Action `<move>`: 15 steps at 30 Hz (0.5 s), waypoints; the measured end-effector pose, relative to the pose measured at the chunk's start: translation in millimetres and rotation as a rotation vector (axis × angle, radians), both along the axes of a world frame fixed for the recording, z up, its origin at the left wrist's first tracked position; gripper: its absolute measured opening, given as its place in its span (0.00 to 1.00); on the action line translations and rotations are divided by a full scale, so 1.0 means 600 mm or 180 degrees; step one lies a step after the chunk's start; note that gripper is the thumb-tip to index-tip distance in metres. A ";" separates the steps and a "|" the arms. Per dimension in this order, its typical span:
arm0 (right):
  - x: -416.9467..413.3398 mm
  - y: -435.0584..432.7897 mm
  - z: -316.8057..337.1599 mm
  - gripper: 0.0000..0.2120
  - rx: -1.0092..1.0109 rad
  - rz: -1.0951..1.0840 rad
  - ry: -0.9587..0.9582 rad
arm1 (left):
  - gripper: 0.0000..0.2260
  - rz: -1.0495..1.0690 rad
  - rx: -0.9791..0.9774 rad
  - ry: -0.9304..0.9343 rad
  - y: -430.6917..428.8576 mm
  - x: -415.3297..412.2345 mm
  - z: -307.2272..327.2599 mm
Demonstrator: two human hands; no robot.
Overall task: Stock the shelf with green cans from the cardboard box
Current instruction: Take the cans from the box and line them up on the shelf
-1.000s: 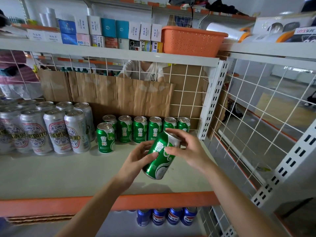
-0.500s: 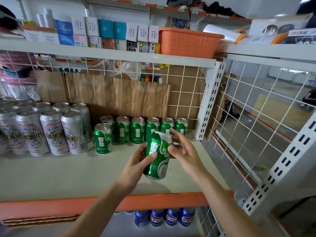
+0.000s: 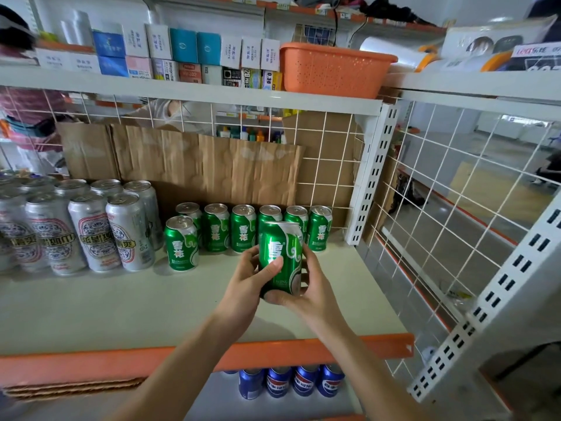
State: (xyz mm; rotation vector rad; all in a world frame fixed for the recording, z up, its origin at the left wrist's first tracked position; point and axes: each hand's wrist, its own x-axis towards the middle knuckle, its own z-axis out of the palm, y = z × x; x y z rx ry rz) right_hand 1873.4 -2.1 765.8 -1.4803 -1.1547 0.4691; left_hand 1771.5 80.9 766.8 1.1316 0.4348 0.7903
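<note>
I hold one green can (image 3: 280,253) upright just above the shelf board (image 3: 121,302), in front of the back row. My left hand (image 3: 252,278) grips its left side with the thumb across the label. My right hand (image 3: 306,287) cups its right side and bottom. Several green cans (image 3: 243,227) stand in a row against the cardboard backing, and one more green can (image 3: 181,243) stands in front of that row at the left. The cardboard box is out of view.
Tall silver cans (image 3: 91,229) fill the shelf's left part. Brown cardboard (image 3: 206,168) lines the wire back. A white wire grid (image 3: 455,192) closes the right side. An orange basket (image 3: 331,68) and small boxes sit on the shelf above; blue cans (image 3: 291,381) stand below.
The green can has turned from tilted to upright and moved forward toward the back row. My right hand has slid from its top down to its side and bottom.
</note>
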 end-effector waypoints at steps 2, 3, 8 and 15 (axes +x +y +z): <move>0.001 0.002 -0.001 0.44 -0.0013 -0.0086 -0.0041 | 0.28 -0.0043 0.0053 0.0072 0.002 -0.001 0.000; 0.002 0.002 -0.002 0.43 -0.0018 -0.0112 -0.0047 | 0.28 -0.0055 0.0104 0.0114 0.004 -0.001 -0.001; 0.008 0.004 -0.005 0.41 -0.0019 -0.0130 0.0059 | 0.35 -0.0013 0.0636 0.0460 0.016 -0.012 0.006; 0.038 0.013 -0.014 0.34 -0.0178 0.0115 0.0270 | 0.25 0.0653 0.1150 0.1547 0.069 -0.069 -0.034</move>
